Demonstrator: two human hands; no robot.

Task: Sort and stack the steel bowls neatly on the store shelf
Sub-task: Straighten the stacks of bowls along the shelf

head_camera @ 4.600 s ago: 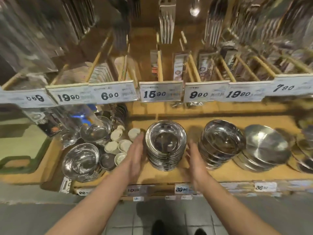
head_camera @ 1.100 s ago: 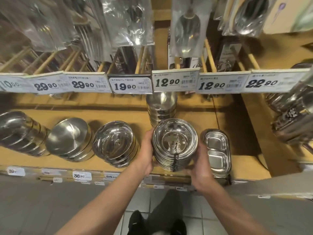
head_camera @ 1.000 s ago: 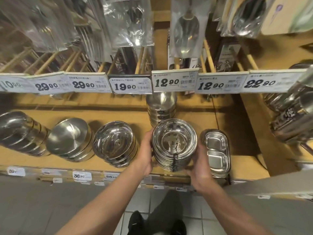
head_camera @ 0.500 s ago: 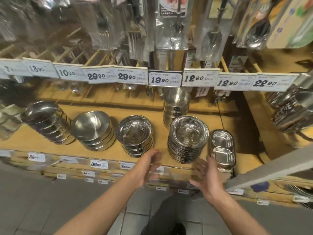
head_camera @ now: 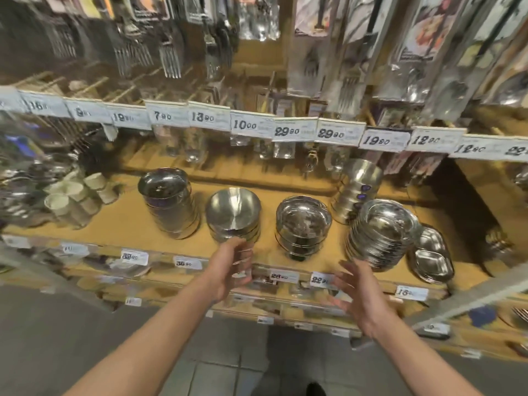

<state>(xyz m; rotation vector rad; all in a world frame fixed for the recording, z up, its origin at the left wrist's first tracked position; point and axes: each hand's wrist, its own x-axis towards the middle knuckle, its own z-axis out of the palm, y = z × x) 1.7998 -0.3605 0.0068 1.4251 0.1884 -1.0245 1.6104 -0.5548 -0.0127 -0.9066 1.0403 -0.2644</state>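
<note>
**Both hands free in front of the bowl shelf**

The wooden shelf (head_camera: 285, 192) runs the width of the aisle, its front edge lined with price tags (head_camera: 250, 125) above and below; packaged forks and spoons hang overhead, grey floor tiles lie underfoot. Steel bowls stand sorted by type along it: a tall stack (head_camera: 168, 204) at left, a brushed stack (head_camera: 233, 215), a shiny stack (head_camera: 303, 227), then a wide-rimmed stack (head_camera: 380, 232) touching the divided trays (head_camera: 431, 258), probably grouped so each kind sits over its tag. The left hand (head_camera: 231, 270) and right hand (head_camera: 357, 290) hover apart before the shelf edge, fingers loosely spread, holding nothing, likely poised for another stack.
</note>
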